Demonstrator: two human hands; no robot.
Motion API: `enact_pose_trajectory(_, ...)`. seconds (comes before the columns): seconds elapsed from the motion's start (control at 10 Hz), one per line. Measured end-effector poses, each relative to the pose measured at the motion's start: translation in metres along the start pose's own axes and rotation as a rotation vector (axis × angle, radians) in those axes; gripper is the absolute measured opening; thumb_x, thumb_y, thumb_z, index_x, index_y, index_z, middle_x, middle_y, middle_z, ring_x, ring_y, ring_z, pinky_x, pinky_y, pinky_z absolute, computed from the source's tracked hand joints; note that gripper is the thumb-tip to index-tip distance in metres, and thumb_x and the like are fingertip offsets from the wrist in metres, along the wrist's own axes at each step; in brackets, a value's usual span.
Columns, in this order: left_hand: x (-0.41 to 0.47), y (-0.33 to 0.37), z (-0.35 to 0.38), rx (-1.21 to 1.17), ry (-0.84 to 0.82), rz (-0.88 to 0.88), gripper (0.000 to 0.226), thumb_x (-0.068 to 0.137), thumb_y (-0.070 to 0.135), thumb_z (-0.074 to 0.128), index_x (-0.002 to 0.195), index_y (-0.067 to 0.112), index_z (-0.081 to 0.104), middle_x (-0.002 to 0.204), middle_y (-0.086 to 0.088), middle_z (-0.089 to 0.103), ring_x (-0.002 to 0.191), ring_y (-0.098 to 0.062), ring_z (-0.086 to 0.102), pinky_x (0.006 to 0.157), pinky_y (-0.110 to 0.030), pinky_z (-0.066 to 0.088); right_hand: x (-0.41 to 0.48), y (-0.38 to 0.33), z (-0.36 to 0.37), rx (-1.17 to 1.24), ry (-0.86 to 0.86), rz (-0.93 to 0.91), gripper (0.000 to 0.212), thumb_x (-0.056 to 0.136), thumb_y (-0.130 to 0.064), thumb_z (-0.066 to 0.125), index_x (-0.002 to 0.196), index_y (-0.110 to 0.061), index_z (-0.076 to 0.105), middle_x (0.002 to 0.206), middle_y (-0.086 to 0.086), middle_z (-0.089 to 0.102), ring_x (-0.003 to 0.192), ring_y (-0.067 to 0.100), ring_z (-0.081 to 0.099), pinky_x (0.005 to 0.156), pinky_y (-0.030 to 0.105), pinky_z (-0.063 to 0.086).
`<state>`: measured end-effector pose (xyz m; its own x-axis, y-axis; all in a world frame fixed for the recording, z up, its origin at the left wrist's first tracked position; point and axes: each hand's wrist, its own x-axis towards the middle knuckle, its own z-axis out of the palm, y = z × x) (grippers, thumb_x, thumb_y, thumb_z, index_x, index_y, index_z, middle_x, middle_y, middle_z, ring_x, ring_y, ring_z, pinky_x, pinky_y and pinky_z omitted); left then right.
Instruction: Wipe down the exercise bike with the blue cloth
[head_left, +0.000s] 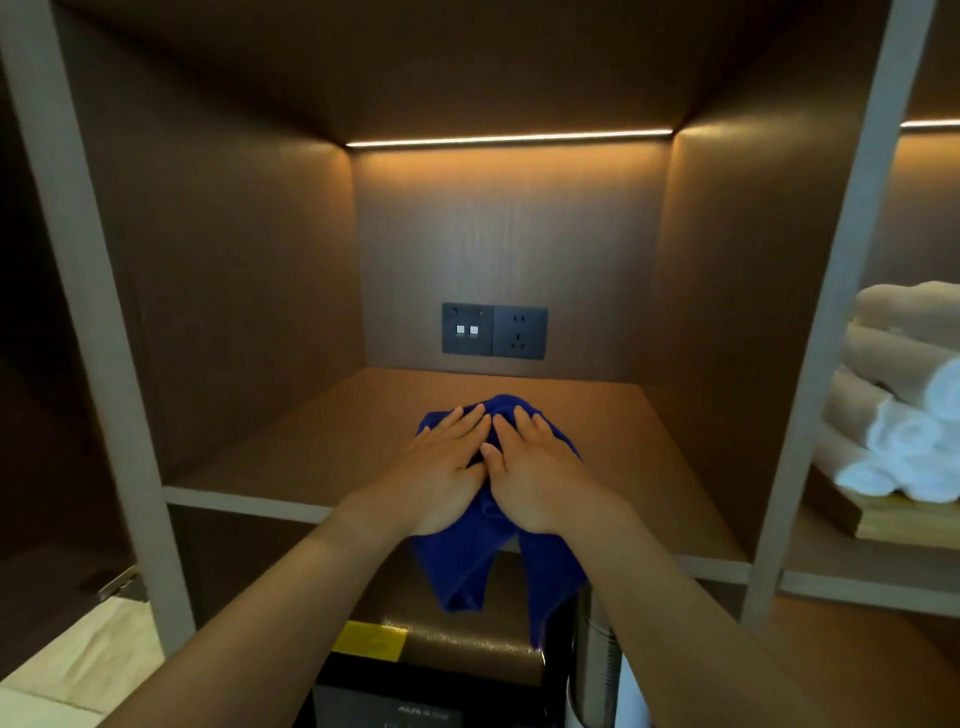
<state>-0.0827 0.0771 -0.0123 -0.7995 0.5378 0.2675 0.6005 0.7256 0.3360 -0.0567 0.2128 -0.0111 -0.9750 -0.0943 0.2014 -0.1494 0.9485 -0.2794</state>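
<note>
Both hands flat with fingers straight, left hand (447, 457) and right hand (535, 467) pressing blue cloth (467, 561) on shelf (270, 467), cloth ends hanging over front edge, rolled towels (904, 405) in right cubby

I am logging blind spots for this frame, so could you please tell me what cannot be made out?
Head view:
Exercise bike: nowhere in frame.
Blue cloth: middle hidden under the flat left hand and right hand.
Rolled towels: cut off by the right edge.
Black box lettering: blurred, cut by the bottom edge.
</note>
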Motion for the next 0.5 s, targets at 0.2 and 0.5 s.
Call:
enact_pose_trajectory(0.2, -0.012, 0.004, -0.002, -0.092, 0.306, 0.042, 0.043, 0.092, 0.021, 0.043, 0.135, 0.023, 0.045, 0.142, 0.006, 0.042, 0.131, -0.005, 0.032, 0.104, -0.017, 0.016, -0.008, -0.002, -0.002, 0.084, 0.316, -0.068, 0.039, 0.095, -0.036, 0.036, 0.127, -0.015, 0.047, 0.134, 0.006, 0.047, 0.119, 0.02, 0.046, 0.094, 0.034, 0.041)
enact_pose_trajectory(0.5, -0.055, 0.025, -0.004, 0.267, 0.454, 0.107, 0.041, 0.095, 0.043, 0.031, 0.126, 0.024, 0.051, 0.122, 0.005, 0.058, 0.106, -0.011, 0.053, 0.091, -0.031, 0.043, -0.061, -0.003, -0.007, 0.133, 0.593, -0.183, 0.026, 0.092, -0.03, 0.045, 0.114, -0.022, 0.056, 0.108, -0.004, 0.061, 0.09, 0.011, 0.056, 0.071, 0.023, 0.046)
